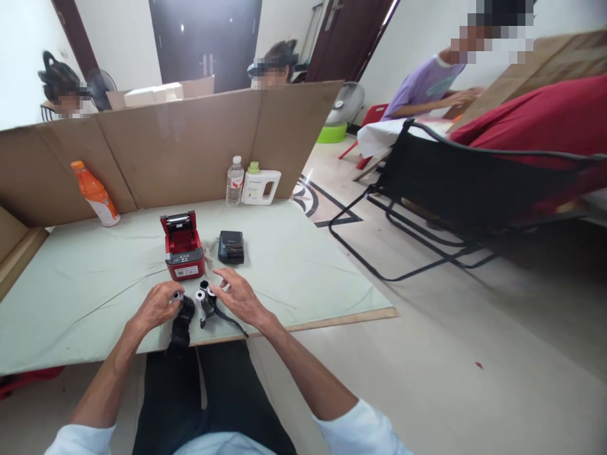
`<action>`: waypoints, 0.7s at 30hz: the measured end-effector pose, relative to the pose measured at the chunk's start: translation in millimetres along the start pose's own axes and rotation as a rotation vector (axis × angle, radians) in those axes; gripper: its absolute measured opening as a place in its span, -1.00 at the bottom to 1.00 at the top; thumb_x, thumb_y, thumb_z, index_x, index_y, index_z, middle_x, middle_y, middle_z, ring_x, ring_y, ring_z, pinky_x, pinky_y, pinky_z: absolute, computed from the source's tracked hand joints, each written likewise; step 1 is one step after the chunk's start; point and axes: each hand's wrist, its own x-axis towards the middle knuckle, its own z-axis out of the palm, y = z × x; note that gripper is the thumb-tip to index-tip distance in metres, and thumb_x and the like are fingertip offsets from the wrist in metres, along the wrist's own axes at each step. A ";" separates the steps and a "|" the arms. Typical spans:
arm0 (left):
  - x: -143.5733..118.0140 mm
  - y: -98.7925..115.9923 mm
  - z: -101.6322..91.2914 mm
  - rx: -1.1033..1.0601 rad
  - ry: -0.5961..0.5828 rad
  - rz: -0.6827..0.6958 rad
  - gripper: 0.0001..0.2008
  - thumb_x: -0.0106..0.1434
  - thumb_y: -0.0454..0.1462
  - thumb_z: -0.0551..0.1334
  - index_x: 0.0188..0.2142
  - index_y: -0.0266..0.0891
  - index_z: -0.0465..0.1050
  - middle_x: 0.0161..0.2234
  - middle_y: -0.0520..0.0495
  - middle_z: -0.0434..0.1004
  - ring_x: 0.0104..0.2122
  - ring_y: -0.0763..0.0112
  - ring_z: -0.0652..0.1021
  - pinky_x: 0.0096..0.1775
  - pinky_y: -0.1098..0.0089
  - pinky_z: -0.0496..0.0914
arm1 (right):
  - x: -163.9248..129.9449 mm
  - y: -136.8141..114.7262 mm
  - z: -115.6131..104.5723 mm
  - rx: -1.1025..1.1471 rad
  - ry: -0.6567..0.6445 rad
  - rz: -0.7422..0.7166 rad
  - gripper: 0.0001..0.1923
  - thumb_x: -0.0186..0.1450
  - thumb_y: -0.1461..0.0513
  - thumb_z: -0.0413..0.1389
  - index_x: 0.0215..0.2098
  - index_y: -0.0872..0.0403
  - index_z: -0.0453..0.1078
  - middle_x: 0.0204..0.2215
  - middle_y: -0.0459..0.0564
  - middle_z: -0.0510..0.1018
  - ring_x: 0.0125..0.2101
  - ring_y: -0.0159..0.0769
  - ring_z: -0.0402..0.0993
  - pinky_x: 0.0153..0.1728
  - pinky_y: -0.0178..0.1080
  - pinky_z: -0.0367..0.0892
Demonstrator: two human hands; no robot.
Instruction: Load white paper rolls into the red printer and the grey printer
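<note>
My left hand [161,305] is closed around a small roll with a pale hollow core [177,296]. A wide black strip [181,330] hangs beside it over the table's front edge. Just right of that, small grey-white rolls [201,297] stand close together, one with a dark strip [231,321] trailing to the right. My right hand [239,296] is beside these rolls, fingers apart, its thumb at the rightmost one; whether it touches cannot be made out. Behind them sits a red and black label printer [184,253], its lid raised. A small black device [231,247] lies to its right.
The pale green tabletop [114,246] is bounded at the back by a cardboard wall [184,148]. Along it stand an orange bottle [96,194], a clear water bottle [234,182] and a white jug [260,185]. A black folding chair [455,183] is at right; other people sit beyond.
</note>
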 end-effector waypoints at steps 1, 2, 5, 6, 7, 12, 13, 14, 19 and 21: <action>-1.1 2.0 -5.5 -0.006 0.010 0.011 -0.75 0.16 -0.40 0.23 -0.18 -0.20 0.59 -0.16 -0.14 0.70 -0.15 0.19 0.65 -0.01 0.23 0.51 | 3.2 -4.3 1.0 0.015 -0.010 -0.003 -0.59 0.37 0.11 0.19 0.15 0.02 0.47 -0.06 0.12 0.56 -0.28 -0.22 0.49 -0.19 -0.11 0.46; -1.3 4.8 -11.9 -0.017 0.025 0.020 -0.75 0.15 -0.41 0.23 -0.19 -0.19 0.59 -0.17 -0.13 0.70 -0.17 0.21 0.65 -0.04 0.25 0.52 | 6.5 -8.7 2.4 0.040 -0.022 -0.002 -0.60 0.36 0.12 0.20 0.14 0.02 0.47 -0.06 0.12 0.57 -0.27 -0.22 0.49 -0.18 -0.10 0.46; 3.3 16.3 -35.5 -0.074 0.110 0.053 -0.74 0.15 -0.42 0.21 -0.21 -0.17 0.58 -0.18 -0.09 0.69 -0.22 0.28 0.64 -0.14 0.33 0.53 | 17.4 -21.5 10.2 0.201 -0.077 0.057 -0.54 0.33 0.10 0.23 0.17 0.03 0.44 -0.04 0.12 0.59 -0.23 -0.21 0.52 -0.17 -0.10 0.47; 6.6 20.0 -43.6 -0.097 0.151 0.065 -0.74 0.15 -0.42 0.20 -0.20 -0.17 0.58 -0.19 -0.08 0.69 -0.24 0.30 0.64 -0.18 0.35 0.53 | 21.7 -25.5 13.9 0.286 -0.103 0.095 -0.49 0.32 0.08 0.24 0.20 0.04 0.41 -0.02 0.12 0.60 -0.21 -0.20 0.53 -0.18 -0.11 0.47; 10.9 22.9 -51.2 -0.120 0.197 0.075 -0.74 0.16 -0.41 0.19 -0.20 -0.18 0.58 -0.20 -0.07 0.69 -0.26 0.32 0.63 -0.21 0.36 0.53 | 26.4 -29.5 17.8 0.381 -0.130 0.135 -0.43 0.30 0.06 0.26 0.23 0.05 0.38 -0.02 0.12 0.61 -0.19 -0.19 0.55 -0.18 -0.13 0.48; 41.7 20.1 -71.8 -0.241 0.410 0.065 -0.81 0.17 -0.33 0.23 -0.23 -0.22 0.59 -0.22 -0.08 0.69 -0.25 0.31 0.64 -0.21 0.34 0.55 | 54.1 -49.1 36.7 0.801 -0.211 0.203 -0.37 0.17 0.06 0.37 0.15 0.06 0.40 -0.15 0.02 0.68 -0.16 -0.19 0.61 -0.10 -0.14 0.49; 48.4 16.3 -72.4 -0.267 0.430 0.054 -0.81 0.17 -0.31 0.24 -0.23 -0.23 0.59 -0.22 -0.09 0.69 -0.25 0.31 0.65 -0.20 0.33 0.56 | 59.0 -52.4 39.5 0.851 -0.196 0.204 -0.41 0.14 0.07 0.40 0.08 0.07 0.45 -0.20 -0.01 0.68 -0.18 -0.19 0.62 -0.09 -0.14 0.49; 54.7 11.8 -72.2 -0.292 0.442 0.045 -0.81 0.18 -0.29 0.25 -0.22 -0.24 0.59 -0.21 -0.09 0.69 -0.26 0.32 0.65 -0.20 0.33 0.56 | 63.0 -55.3 41.8 0.888 -0.172 0.217 -0.45 0.10 0.07 0.42 0.00 0.08 0.48 -0.26 -0.02 0.69 -0.22 -0.20 0.62 -0.10 -0.14 0.49; 72.0 -6.8 -67.3 -0.345 0.484 0.048 -0.82 0.18 -0.26 0.26 -0.24 -0.25 0.56 -0.21 -0.10 0.68 -0.21 0.31 0.64 -0.18 0.34 0.55 | 67.4 -63.1 44.4 0.945 -0.088 0.362 -0.57 0.02 0.05 0.44 -0.26 0.10 0.50 -0.45 -0.10 0.64 -0.46 -0.32 0.54 -0.31 -0.22 0.47; 70.6 -6.7 -66.5 -0.320 0.497 0.066 -0.85 0.18 -0.28 0.24 -0.25 -0.25 0.54 -0.20 -0.11 0.66 -0.18 0.30 0.64 -0.18 0.34 0.55 | 64.8 -63.5 41.5 0.927 -0.098 0.367 -0.60 0.03 0.03 0.43 -0.33 0.10 0.48 -0.48 -0.12 0.61 -0.48 -0.36 0.51 -0.34 -0.25 0.44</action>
